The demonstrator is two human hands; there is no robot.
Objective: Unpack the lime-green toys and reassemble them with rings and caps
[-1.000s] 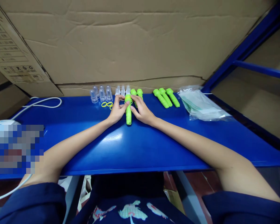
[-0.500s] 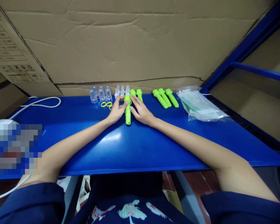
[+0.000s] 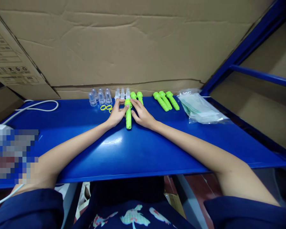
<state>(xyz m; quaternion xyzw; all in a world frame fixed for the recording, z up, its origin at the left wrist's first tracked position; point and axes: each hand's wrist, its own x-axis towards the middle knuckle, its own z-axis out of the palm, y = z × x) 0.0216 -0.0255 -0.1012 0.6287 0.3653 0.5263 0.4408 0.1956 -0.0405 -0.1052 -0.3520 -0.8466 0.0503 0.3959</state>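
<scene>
A bright green torch-shaped plastic tube (image 3: 128, 121) points towards me at the middle of the blue table, its wider head away from me. A yellow band (image 3: 127, 101) shows around that head. My left hand (image 3: 116, 115) grips the head from the left, with the thumb on top. From the right, the fingertips of my right hand (image 3: 143, 114) press at the head, and its thumb is close to the tube's side. Yellow rings (image 3: 103, 107) lie by my left hand, one partly hidden. Small clear cone-tipped pieces (image 3: 122, 93) stand just behind the tube.
Several clear domed caps (image 3: 100, 97) stand at the back left. Two green tubes (image 3: 139, 96) lie behind my right hand, and three more green tubes (image 3: 162, 101) lie farther right. A plastic bag (image 3: 202, 106) rests at the right. A white cable (image 3: 45, 109) crosses the left side.
The whole view has shifted slightly, so the scene sits a little farther left. Both hands stay on the green tube, with barely any change in their hold.
</scene>
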